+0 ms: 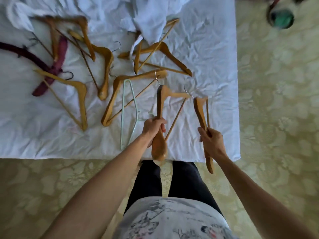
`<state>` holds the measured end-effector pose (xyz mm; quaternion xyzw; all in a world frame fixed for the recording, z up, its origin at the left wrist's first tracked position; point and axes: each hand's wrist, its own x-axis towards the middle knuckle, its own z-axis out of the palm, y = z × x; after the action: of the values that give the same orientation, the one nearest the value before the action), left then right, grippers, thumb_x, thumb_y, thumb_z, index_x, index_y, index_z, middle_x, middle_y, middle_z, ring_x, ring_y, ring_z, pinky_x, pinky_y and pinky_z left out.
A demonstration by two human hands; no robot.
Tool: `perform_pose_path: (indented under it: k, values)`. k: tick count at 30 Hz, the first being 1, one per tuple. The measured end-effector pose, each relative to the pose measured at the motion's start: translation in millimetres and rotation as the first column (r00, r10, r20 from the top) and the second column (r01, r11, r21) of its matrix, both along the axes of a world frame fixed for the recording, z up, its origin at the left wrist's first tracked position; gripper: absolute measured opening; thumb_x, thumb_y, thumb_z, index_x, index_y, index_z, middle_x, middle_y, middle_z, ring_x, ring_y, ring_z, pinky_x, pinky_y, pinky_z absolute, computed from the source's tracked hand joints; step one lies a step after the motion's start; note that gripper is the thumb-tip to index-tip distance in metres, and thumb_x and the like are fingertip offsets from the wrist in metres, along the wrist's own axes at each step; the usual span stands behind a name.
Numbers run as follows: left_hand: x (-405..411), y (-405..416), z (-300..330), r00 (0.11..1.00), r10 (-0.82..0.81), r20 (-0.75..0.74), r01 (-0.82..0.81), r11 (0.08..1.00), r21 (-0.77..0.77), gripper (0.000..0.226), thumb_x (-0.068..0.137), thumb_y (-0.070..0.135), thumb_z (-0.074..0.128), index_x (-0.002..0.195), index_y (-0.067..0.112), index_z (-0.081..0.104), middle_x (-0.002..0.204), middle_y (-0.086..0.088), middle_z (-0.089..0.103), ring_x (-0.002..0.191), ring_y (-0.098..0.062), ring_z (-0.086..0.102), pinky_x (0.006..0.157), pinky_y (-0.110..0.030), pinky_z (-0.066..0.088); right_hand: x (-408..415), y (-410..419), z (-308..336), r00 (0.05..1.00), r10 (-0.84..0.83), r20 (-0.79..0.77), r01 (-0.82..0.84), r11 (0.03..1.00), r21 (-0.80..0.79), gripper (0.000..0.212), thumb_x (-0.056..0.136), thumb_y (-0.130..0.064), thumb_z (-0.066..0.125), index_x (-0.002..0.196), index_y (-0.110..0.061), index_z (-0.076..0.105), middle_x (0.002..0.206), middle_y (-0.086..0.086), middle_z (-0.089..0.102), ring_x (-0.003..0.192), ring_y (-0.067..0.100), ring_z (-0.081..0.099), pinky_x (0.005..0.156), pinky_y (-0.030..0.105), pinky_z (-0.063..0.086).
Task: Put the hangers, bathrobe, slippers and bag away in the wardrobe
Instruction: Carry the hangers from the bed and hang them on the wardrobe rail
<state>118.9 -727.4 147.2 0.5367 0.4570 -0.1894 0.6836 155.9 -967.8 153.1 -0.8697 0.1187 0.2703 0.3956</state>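
Observation:
My left hand (153, 128) grips a wooden hanger (160, 104) by one arm, lifted over the near edge of the bed. My right hand (211, 141) grips a second wooden hanger (200, 111) near its middle, held edge-on. Several more wooden hangers (107, 66) lie scattered on the white sheet, along with a pale green wire hanger (128, 107) and two dark red padded hangers (50, 69). A white bathrobe (148, 19) lies crumpled at the far side of the bed, partly over some hangers.
The bed (215, 66) with its white sheet fills the upper left; its near edge runs just in front of my legs. Patterned pale green carpet (276, 118) surrounds it. A dark round object with green inside (280, 18) sits on the floor at top right.

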Motion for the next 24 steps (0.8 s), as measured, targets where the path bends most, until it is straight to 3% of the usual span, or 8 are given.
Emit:
perform_pose_path:
  k: [3, 6, 8, 11, 14, 18, 24]
  values:
    - [-3.2, 6.3, 53.9, 0.998, -0.010, 0.070, 0.010, 1.000, -0.007, 0.021, 0.082, 0.026, 0.077, 0.082, 0.006, 0.071, 0.063, -0.010, 0.066, 0.054, -0.019, 0.062, 0.061, -0.031, 0.052, -1.1, 14.8, 55.0, 0.999, 0.030, 0.025, -0.032, 0.991, 0.126, 0.043, 0.095, -0.041, 0.064, 0.072, -0.004, 0.066, 0.057, 0.003, 0.065, 0.048, 0.011, 0.056, 0.054, 0.033, 0.048]
    - [-14.3, 9.9, 87.3, 0.992, 0.022, 0.122, -0.029, 0.998, 0.057, 0.029, 0.085, 0.038, 0.076, 0.087, 0.009, 0.077, 0.077, -0.007, 0.074, 0.067, -0.016, 0.067, 0.064, -0.027, 0.053, 1.3, 34.4, 95.6, 0.987, 0.154, 0.055, -0.163, 0.959, 0.231, 0.041, 0.094, -0.038, 0.067, 0.069, -0.006, 0.066, 0.057, 0.002, 0.065, 0.050, 0.010, 0.058, 0.054, 0.027, 0.047]
    - [-28.8, 13.0, 100.8, 0.984, 0.087, 0.159, -0.109, 0.985, 0.135, 0.032, 0.085, 0.044, 0.076, 0.085, 0.012, 0.080, 0.085, -0.004, 0.076, 0.074, -0.015, 0.068, 0.070, -0.029, 0.051, 4.3, 53.1, 118.2, 0.962, 0.262, 0.077, -0.272, 0.908, 0.317, 0.039, 0.094, -0.036, 0.066, 0.072, -0.004, 0.067, 0.061, 0.005, 0.067, 0.052, 0.010, 0.059, 0.055, 0.024, 0.046]
    - [-60.3, 18.1, 119.0, 0.943, 0.252, 0.218, -0.291, 0.941, 0.171, 0.029, 0.089, 0.038, 0.073, 0.083, 0.010, 0.077, 0.078, -0.005, 0.075, 0.071, -0.015, 0.069, 0.073, -0.032, 0.051, 5.4, 87.2, 141.6, 0.892, 0.439, 0.109, -0.444, 0.801, 0.403, 0.035, 0.097, -0.036, 0.063, 0.078, -0.007, 0.072, 0.065, 0.008, 0.069, 0.059, 0.013, 0.062, 0.059, 0.025, 0.048]
    - [-101.8, 22.6, 133.8, 0.854, 0.445, 0.270, -0.497, 0.851, 0.171, 0.021, 0.092, 0.027, 0.071, 0.084, 0.008, 0.076, 0.073, -0.009, 0.075, 0.067, -0.017, 0.069, 0.076, -0.036, 0.051, 1.5, 125.7, 157.4, 0.806, 0.579, 0.125, -0.559, 0.674, 0.482, 0.033, 0.099, -0.034, 0.059, 0.083, -0.011, 0.076, 0.069, 0.012, 0.070, 0.064, 0.016, 0.065, 0.064, 0.027, 0.049]
    - [-161.8, 27.0, 152.3, 0.771, 0.536, 0.345, -0.630, 0.724, 0.281, 0.023, 0.090, 0.030, 0.071, 0.076, 0.013, 0.079, 0.077, -0.013, 0.077, 0.073, -0.029, 0.065, 0.074, -0.043, 0.050, -23.8, 179.4, 175.4, 0.635, 0.756, 0.161, -0.707, 0.483, 0.517, 0.031, 0.097, -0.035, 0.060, 0.080, -0.014, 0.075, 0.068, 0.010, 0.069, 0.062, 0.014, 0.062, 0.067, 0.033, 0.045]
    - [-260.0, 43.1, 193.5, 0.550, 0.679, 0.486, -0.835, 0.444, 0.325, 0.028, 0.094, 0.030, 0.068, 0.081, 0.009, 0.079, 0.078, -0.008, 0.077, 0.070, -0.020, 0.065, 0.071, -0.035, 0.049, -111.9, 267.7, 200.9, 0.398, 0.886, 0.236, -0.779, 0.191, 0.598, 0.038, 0.093, -0.045, 0.057, 0.081, -0.013, 0.073, 0.067, 0.009, 0.066, 0.065, 0.019, 0.061, 0.066, 0.028, 0.048]
